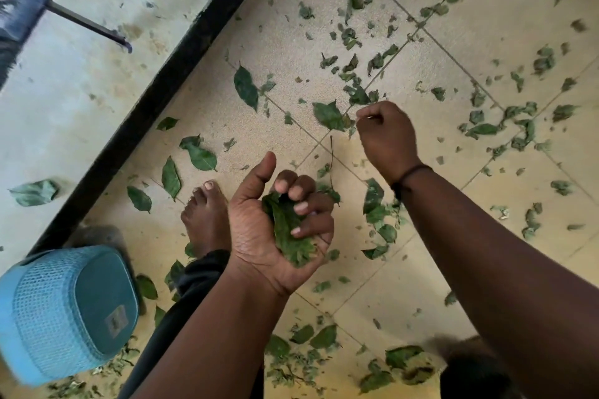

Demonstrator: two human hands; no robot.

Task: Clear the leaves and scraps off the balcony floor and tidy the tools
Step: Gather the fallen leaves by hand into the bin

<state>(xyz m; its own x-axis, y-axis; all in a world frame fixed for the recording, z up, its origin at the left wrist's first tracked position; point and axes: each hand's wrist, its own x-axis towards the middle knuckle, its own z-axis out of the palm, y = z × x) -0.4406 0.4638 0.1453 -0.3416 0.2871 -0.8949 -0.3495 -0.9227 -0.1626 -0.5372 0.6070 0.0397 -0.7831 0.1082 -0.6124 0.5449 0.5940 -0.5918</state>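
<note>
My left hand [275, 227] is palm up at the centre of the view, its fingers curled round a wad of green leaves [288, 230], thumb sticking up. My right hand [385, 136] reaches down to the tiled floor [453, 269], fingertips pinched together right beside a large green leaf [329, 115]; whether they pinch something thin is unclear. Several whole leaves [197, 152] and torn scraps [353, 68] lie scattered all over the tiles.
A blue mesh basket [64, 308] lies upside down at the lower left. A black strip [155, 100] runs diagonally between the tiles and a pale concrete ledge [97, 58], where a thin dark rod [90, 26] lies. My bare foot [204, 217] stands beside my left hand.
</note>
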